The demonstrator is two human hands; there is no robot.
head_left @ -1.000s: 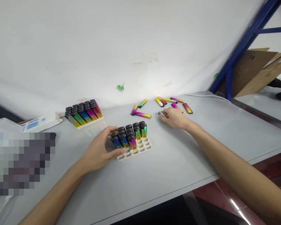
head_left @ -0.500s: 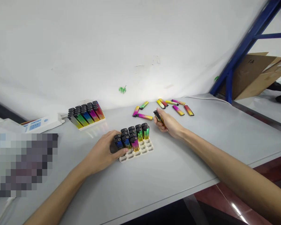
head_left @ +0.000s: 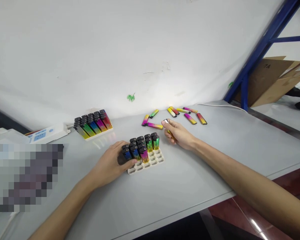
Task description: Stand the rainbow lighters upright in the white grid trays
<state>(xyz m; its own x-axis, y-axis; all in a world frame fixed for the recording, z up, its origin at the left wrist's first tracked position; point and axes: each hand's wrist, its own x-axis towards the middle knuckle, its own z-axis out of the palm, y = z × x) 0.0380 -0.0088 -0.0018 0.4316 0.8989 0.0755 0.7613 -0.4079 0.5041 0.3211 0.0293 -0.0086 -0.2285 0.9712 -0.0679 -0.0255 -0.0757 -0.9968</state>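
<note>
My left hand is wrapped round the left end of a white tray with rows of holes, its thumb along the front. Black-topped lighters stand upright in the tray: blue ones on the left, a magenta lighter in the middle, green lighters on the right. Several holes at the front and right show bare. Right of the tray, above the table, my right hand is closed on a lighter, tilted, with a yellowish body partly covered by the fingers.
Loose lighters lie scattered by the wall. A filled tray of lighters stands at the back left, near a white power strip. A blue metal frame and cardboard boxes are at the right.
The lighter in my right hand has turned a little, and my thumb has moved onto its upper end. My left hand has stayed at the tray.
</note>
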